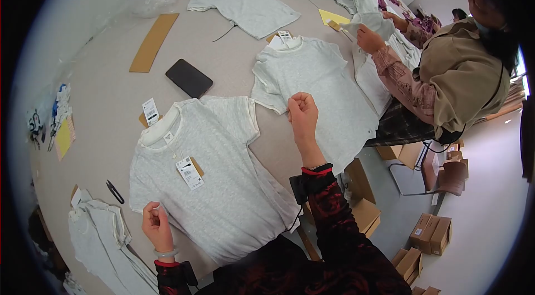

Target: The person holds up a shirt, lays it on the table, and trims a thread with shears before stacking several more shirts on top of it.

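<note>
A pale grey T-shirt (221,140) lies face up before me, its collar away from me. A white price tag (190,173) with a brown card rests on its chest; another tag (150,111) stands beyond the collar. My left hand (156,226) is by its left sleeve, fingers curled, nothing visible in them. My right hand (303,116) is raised over the near sleeve of a second grey T-shirt (330,90), thumb and fingers drawn together. Whether they pinch the sleeve cannot be told. A folded grey garment (100,228) lies left of my left hand.
Thread snips (115,192), a black smartphone (189,78) and a cardboard strip (154,43) lie on the table (104,98). Another grey T-shirt (250,6) is farther back. At right a co-worker (455,65) handles grey cloth (372,23). Cardboard boxes (430,234) and a chair (451,178) stand on the floor.
</note>
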Demonstrator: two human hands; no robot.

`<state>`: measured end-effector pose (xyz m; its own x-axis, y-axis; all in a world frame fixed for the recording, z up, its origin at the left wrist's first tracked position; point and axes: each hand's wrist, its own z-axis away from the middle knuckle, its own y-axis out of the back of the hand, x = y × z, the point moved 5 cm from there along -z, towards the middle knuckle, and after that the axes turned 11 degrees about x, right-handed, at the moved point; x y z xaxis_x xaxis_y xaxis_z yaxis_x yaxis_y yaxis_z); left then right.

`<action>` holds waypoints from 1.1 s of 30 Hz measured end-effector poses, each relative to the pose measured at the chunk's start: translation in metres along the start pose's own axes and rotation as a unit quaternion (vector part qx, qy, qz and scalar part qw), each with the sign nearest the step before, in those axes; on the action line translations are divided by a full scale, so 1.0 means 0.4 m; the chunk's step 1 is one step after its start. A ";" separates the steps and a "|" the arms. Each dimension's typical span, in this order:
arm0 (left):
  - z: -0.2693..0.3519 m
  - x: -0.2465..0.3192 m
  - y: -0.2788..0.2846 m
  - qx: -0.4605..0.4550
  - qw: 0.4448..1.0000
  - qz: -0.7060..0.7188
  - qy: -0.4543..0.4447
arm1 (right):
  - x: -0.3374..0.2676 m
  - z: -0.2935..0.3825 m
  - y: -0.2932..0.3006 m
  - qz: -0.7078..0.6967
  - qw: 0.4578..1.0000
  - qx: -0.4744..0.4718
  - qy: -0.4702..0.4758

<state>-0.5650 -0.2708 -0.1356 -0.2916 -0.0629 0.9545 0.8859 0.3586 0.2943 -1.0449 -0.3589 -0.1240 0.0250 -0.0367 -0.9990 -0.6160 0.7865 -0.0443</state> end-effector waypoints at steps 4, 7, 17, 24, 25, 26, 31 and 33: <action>0.002 0.003 -0.010 -0.005 1.000 -0.002 -0.001 | -0.005 -0.003 0.012 0.000 1.000 0.005 -0.014; 0.002 0.003 -0.018 -0.015 1.000 0.017 0.005 | -0.024 -0.008 0.021 -0.004 1.000 0.009 0.000; 0.010 0.002 -0.017 -0.041 0.998 0.039 -0.012 | -0.140 0.047 0.049 -0.019 0.999 0.017 0.047; 0.027 0.030 0.040 -0.053 0.996 0.069 -0.036 | -0.233 0.156 0.071 0.029 0.996 0.022 0.086; 0.028 0.035 0.056 -0.048 0.996 0.066 -0.047 | -0.237 0.180 0.070 0.033 0.996 0.021 0.085; 0.033 0.034 0.072 -0.047 0.996 0.063 -0.044 | -0.238 0.207 0.066 0.022 0.996 0.013 0.080; 0.047 0.024 0.153 -0.036 0.997 0.065 -0.026 | -0.170 0.398 -0.041 0.012 0.996 -0.083 -0.024; 0.058 0.013 0.183 -0.042 0.997 0.063 -0.018 | -0.144 0.462 -0.097 0.012 0.993 -0.115 -0.037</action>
<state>-0.5101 -0.2234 -0.1104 -0.1879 0.0126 0.9821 0.9429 0.2822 0.1767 -0.8770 -0.2732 -0.0654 0.0597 0.0327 -0.9977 -0.7798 0.6255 -0.0261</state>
